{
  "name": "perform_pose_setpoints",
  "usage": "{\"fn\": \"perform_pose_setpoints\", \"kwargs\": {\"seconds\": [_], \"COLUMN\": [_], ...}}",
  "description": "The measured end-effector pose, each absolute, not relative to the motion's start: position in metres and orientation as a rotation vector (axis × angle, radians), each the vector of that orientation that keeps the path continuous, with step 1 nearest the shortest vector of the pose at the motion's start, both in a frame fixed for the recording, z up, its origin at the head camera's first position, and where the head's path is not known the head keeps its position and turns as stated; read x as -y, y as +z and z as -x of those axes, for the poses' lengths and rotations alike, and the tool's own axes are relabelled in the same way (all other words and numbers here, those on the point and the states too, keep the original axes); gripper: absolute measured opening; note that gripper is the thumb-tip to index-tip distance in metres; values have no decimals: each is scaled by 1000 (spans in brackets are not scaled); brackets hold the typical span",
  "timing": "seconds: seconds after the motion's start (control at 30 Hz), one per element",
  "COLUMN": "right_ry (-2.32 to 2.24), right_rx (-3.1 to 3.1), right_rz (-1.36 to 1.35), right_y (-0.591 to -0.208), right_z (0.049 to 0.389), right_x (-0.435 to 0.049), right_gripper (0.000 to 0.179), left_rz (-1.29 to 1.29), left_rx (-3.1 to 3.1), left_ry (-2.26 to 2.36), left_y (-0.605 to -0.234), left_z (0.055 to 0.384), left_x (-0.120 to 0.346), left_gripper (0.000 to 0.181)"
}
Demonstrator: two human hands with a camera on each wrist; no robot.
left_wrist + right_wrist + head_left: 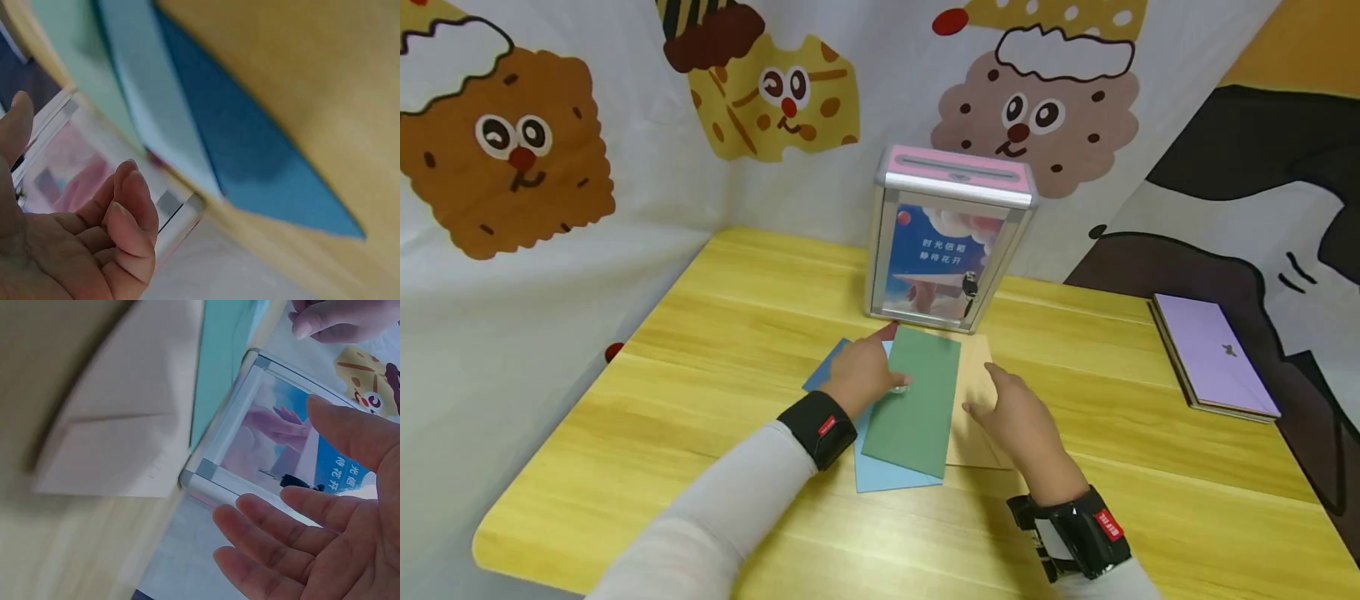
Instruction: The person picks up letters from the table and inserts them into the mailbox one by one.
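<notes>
envelopes lie fanned on the yellow table (715,333) in front of the letterbox (951,242): dark blue envelope (823,371) leftmost, then light blue envelope (887,475), green envelope (917,400) on top, tan envelope (973,417) rightmost. left hand (865,371) rests curled on the green one's left edge; right hand (1018,417), fingers spread, hovers at the tan one. none looks posted yet; all four remain outside the slot. a purple notebook (1213,354) sits far right.

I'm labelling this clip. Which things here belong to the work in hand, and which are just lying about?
In hand: green envelope, light blue envelope, dark blue envelope, tan envelope, slotted box, left hand, right hand.
Lying about: purple booklets, cartoon cloth.
</notes>
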State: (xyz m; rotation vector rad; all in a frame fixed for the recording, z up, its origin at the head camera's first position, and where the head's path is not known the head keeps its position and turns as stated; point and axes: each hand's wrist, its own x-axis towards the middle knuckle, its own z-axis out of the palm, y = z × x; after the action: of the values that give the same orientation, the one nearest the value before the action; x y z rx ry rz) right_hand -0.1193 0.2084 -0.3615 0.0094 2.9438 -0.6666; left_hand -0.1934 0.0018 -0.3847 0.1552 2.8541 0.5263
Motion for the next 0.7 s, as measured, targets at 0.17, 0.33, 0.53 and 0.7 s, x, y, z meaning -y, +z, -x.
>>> {"fn": "perform_pose_setpoints", "kwargs": {"seconds": [0.17, 0.33, 0.53, 0.7], "right_ry": [-667, -643, -624, -628], "right_rx": [-2906, -2909, -2925, -2915], "right_rz": [-48, -70, -89, -104], "right_y": [-370, -376, -377, -376], "right_z": [114, 113, 113, 112], "right_x": [-211, -217, -223, -225], "right_gripper": [72, 73, 73, 73], "left_rz": [-63, -64, -243, -229], "left_rx": [-2818, -2860, -2897, -2860], "left_ry": [501, 334, -90, -89], "left_y": [-401, -408, -404, -403], "left_z": [197, 194, 188, 187], "left_x": [-15, -26, -37, -41], "left_gripper": [65, 90, 91, 75]}}
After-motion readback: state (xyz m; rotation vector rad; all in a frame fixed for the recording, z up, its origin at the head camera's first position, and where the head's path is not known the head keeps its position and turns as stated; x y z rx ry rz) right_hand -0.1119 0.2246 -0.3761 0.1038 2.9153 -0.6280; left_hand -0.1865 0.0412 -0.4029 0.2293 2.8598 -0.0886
